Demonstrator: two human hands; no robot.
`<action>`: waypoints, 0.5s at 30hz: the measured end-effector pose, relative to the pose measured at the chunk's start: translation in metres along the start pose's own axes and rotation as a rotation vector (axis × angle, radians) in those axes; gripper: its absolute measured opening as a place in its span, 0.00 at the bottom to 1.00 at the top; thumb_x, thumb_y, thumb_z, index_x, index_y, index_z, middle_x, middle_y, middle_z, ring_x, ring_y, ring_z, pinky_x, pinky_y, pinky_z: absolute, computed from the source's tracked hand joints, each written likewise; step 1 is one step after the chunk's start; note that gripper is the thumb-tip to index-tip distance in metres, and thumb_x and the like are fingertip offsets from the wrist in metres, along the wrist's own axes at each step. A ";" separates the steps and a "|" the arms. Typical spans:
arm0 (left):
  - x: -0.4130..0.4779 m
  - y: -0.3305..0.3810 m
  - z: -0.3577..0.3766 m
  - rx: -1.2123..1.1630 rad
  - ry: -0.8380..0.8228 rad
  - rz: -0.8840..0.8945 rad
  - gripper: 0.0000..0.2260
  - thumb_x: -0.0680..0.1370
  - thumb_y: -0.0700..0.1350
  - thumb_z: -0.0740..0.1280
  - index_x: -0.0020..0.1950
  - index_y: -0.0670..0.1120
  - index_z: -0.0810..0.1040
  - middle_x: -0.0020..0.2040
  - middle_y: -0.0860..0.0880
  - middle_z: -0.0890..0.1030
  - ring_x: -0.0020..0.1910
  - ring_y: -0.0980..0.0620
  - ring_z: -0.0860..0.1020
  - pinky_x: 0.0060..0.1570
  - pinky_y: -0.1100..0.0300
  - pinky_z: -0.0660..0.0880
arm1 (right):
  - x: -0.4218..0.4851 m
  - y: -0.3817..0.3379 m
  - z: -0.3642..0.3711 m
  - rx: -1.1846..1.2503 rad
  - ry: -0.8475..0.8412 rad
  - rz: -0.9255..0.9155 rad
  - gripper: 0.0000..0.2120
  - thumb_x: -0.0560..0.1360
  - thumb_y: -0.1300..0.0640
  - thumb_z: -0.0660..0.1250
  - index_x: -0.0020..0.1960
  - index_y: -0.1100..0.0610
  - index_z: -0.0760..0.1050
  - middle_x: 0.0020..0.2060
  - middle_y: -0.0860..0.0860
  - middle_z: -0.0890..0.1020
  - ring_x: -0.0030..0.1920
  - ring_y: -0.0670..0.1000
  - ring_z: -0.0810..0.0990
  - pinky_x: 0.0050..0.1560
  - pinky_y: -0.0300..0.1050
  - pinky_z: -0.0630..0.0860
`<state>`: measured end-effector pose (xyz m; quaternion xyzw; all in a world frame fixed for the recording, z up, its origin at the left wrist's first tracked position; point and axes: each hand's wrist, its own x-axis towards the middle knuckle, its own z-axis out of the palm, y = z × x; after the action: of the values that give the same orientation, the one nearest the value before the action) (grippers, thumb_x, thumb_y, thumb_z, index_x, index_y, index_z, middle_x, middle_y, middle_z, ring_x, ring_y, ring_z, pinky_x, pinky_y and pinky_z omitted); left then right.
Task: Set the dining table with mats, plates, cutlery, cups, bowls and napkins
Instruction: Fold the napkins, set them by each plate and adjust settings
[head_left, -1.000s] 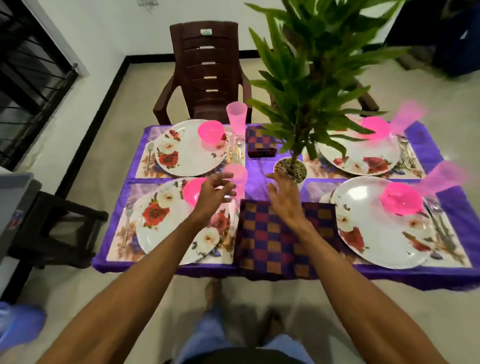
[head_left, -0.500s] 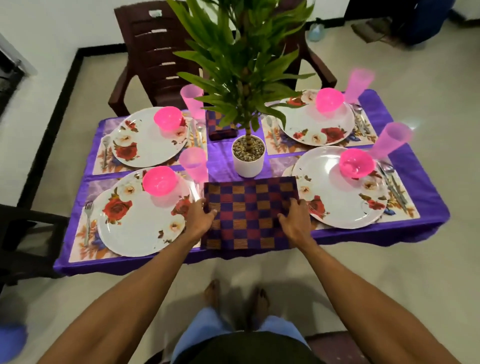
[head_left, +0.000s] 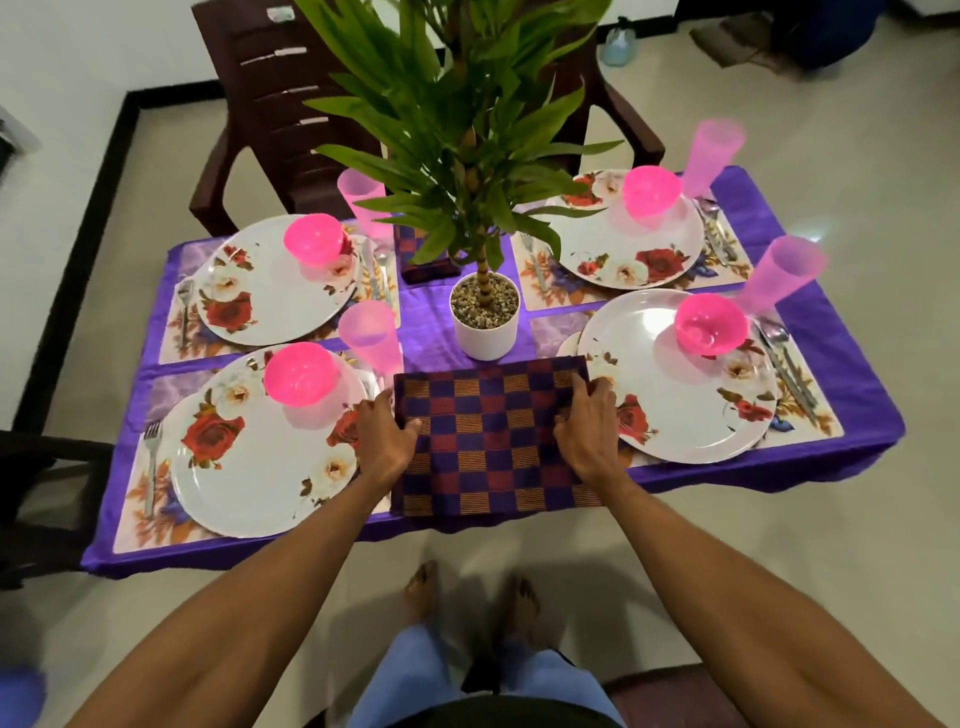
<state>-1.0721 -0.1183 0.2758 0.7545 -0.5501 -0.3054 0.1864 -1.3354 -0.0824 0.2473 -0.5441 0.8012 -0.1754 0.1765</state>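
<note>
Gripping checked napkin (head_left: 493, 431) with left hand (head_left: 384, 439) and right hand (head_left: 587, 434), we judged a tug could topple pink cup (head_left: 370, 332) at napkin's 10 o'clock.

My forearms are bare all the way down to the wrists. My left hand (head_left: 384, 441) and right hand (head_left: 584, 431), one at each side edge of the checked napkin (head_left: 493, 431), are bare as well. Nearer me than the napkin, my bare left foot (head_left: 423, 592) and right foot (head_left: 519, 603) show on the floor. Nearer still are my light blue trousers (head_left: 410, 670), loose in the leg, and closest to me is the dark, almost black top (head_left: 467, 714).
</note>
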 end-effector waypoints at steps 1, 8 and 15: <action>0.003 -0.001 0.000 0.068 0.004 0.035 0.27 0.76 0.44 0.73 0.73 0.46 0.69 0.68 0.41 0.72 0.67 0.39 0.72 0.65 0.43 0.73 | 0.005 0.000 -0.001 -0.049 -0.009 -0.027 0.29 0.76 0.58 0.69 0.74 0.57 0.63 0.68 0.61 0.68 0.64 0.61 0.70 0.62 0.56 0.77; 0.029 -0.007 0.007 0.537 -0.173 0.340 0.40 0.73 0.45 0.75 0.79 0.48 0.58 0.78 0.43 0.60 0.77 0.38 0.58 0.71 0.41 0.65 | 0.042 0.000 -0.008 -0.384 -0.232 -0.224 0.42 0.70 0.59 0.73 0.78 0.56 0.55 0.78 0.57 0.56 0.76 0.62 0.55 0.72 0.61 0.63; 0.043 -0.009 0.011 0.657 -0.213 0.374 0.43 0.69 0.44 0.77 0.79 0.47 0.57 0.76 0.42 0.61 0.76 0.39 0.57 0.71 0.38 0.65 | 0.047 0.003 -0.008 -0.487 -0.137 -0.317 0.37 0.67 0.56 0.76 0.73 0.56 0.64 0.69 0.56 0.70 0.70 0.61 0.65 0.71 0.61 0.64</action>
<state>-1.0638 -0.1552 0.2507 0.6251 -0.7627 -0.1504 -0.0705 -1.3580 -0.1246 0.2489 -0.6993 0.7111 0.0336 0.0651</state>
